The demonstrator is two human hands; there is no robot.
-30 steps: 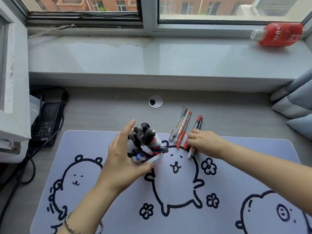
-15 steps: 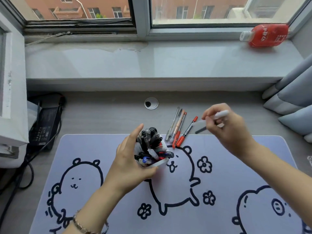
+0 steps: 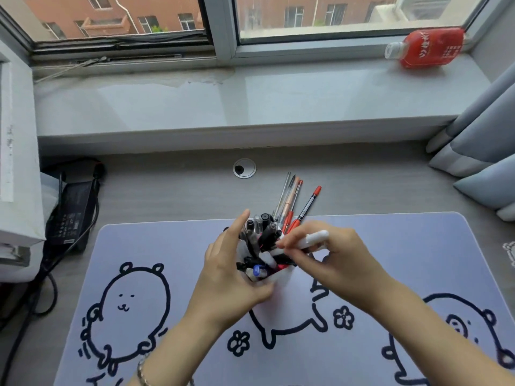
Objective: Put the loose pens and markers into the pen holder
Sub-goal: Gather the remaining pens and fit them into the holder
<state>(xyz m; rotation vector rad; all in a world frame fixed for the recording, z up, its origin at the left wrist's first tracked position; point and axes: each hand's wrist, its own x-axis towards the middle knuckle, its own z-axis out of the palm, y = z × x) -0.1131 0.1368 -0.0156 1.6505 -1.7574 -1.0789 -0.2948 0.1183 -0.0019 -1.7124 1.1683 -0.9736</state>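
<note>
A white pen holder [image 3: 281,275] crammed with several black, red and blue pens stands on the lilac desk mat [image 3: 418,260]. My left hand [image 3: 231,271] wraps around its left side. Over the holder's right rim, my right hand [image 3: 331,260] pinches a white marker [image 3: 313,237], which lies nearly level with its tip pointing at the pens in the holder. Several loose pens [image 3: 291,200], clear, tan and red, lie on the desk just behind the holder, and a black pen with red ends [image 3: 308,206] lies beside them.
A cable grommet [image 3: 244,168] sits in the desk behind the pens. At the left lie a black power adapter [image 3: 71,215] and cables. A red bottle [image 3: 429,47] lies on the windowsill. Grey curtains [image 3: 479,151] hang at the right.
My right hand picked the white marker from the loose pens, lifted it, then brought it left and down to the holder. My left hand has stayed on the holder.
</note>
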